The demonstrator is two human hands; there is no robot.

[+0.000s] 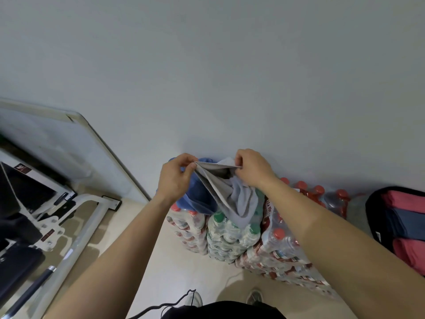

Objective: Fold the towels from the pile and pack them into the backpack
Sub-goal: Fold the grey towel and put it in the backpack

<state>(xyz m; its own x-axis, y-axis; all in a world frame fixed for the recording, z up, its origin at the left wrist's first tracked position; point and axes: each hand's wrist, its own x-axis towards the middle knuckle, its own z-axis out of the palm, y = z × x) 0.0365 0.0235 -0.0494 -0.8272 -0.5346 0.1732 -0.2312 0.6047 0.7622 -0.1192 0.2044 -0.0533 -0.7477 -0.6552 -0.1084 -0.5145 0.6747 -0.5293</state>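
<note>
Folding step, start: left hand (176, 178) and right hand (249, 168) each pinch a top corner of a grey towel (232, 199), stretched above the pile on stacked bottle packs (241, 236). Next, bring corners together; open backpack (400, 226) sits right.

Hands two: left hand (174, 178), right hand (250, 169). Grey towel (230, 199) one. Blue towel (197, 199) one. Backpack (373, 212) one.

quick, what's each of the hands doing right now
Left hand: pinching one top corner of the grey cloth towel.
Right hand: pinching the towel's other top corner.
</note>
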